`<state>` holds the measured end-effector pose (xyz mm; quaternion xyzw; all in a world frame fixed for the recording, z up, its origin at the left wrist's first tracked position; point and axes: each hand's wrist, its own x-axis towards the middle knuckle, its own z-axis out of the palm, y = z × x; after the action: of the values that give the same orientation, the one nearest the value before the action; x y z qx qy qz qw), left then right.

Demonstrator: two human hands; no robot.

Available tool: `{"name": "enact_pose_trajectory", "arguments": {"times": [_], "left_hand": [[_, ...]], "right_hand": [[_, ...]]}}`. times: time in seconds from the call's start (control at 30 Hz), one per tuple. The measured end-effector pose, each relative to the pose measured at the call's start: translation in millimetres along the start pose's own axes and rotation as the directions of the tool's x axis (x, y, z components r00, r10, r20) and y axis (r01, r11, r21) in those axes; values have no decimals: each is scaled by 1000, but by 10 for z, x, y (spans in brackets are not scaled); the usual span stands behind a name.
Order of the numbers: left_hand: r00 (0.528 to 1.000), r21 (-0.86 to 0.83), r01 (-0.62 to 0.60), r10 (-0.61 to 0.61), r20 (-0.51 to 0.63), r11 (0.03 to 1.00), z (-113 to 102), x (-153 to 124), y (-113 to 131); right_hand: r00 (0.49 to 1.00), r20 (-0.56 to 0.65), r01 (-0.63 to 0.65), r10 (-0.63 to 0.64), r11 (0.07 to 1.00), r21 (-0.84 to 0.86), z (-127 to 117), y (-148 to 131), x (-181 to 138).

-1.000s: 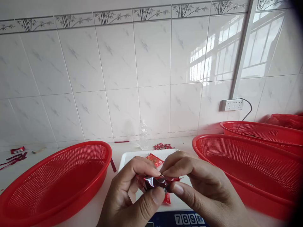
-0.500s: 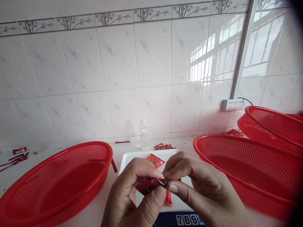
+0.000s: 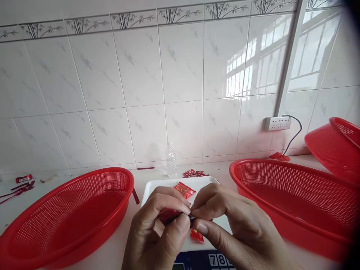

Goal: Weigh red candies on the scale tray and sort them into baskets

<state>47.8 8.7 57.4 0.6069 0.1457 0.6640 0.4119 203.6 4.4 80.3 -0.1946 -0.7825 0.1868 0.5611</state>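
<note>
Over the white tray (image 3: pixel 153 184) of a scale, my left hand (image 3: pixel 159 228) is closed round a small, shiny dark-red packet (image 3: pixel 168 214). The thumb and fingertips of my right hand (image 3: pixel 239 221) pinch the packet's near end, touching the left fingertips. Most of the packet is hidden by the fingers. Behind the hands, a red printed packet (image 3: pixel 184 190) lies on the tray. Below the fingertips, part of another red packet (image 3: pixel 197 235) shows on it. At the bottom, the scale's blue keypad panel (image 3: pixel 194 258) is partly covered by my hands.
Red perforated baskets stand on the left (image 3: pixel 107 240) and right (image 3: pixel 267 164). A tilted red basket (image 3: pixel 329 150) overlaps the far right. Behind the tray are a clear plastic bottle (image 3: pixel 171 161) and small red packets (image 3: pixel 191 173). A power strip (image 3: pixel 278 123) hangs on the tiled wall.
The tilted basket at far right has shifted rightward, baring more of the cable. My hands have moved slightly left and still grip the packet.
</note>
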Motion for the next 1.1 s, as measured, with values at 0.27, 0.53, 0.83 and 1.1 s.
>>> {"name": "enact_pose_trajectory", "arguments": {"times": [0.27,0.53,0.83,1.1], "left_hand": [[972,-165,228,-216,89,960,-83,57,85],[973,-123,231,-226,53,965,-69,78,81],[959,43,269,-271,86,962,-53,85,95],[976,173,202,-212,43,964,-30,87,109]], "right_hand": [[972,-74,-201,222,956,215,11,79,-11],[926,54,-373,373,888,267,-17,96,15],[952,-98,-263,291,937,230,45,111,29],[958,-81,-253,273,946,204,48,137,22]]}}
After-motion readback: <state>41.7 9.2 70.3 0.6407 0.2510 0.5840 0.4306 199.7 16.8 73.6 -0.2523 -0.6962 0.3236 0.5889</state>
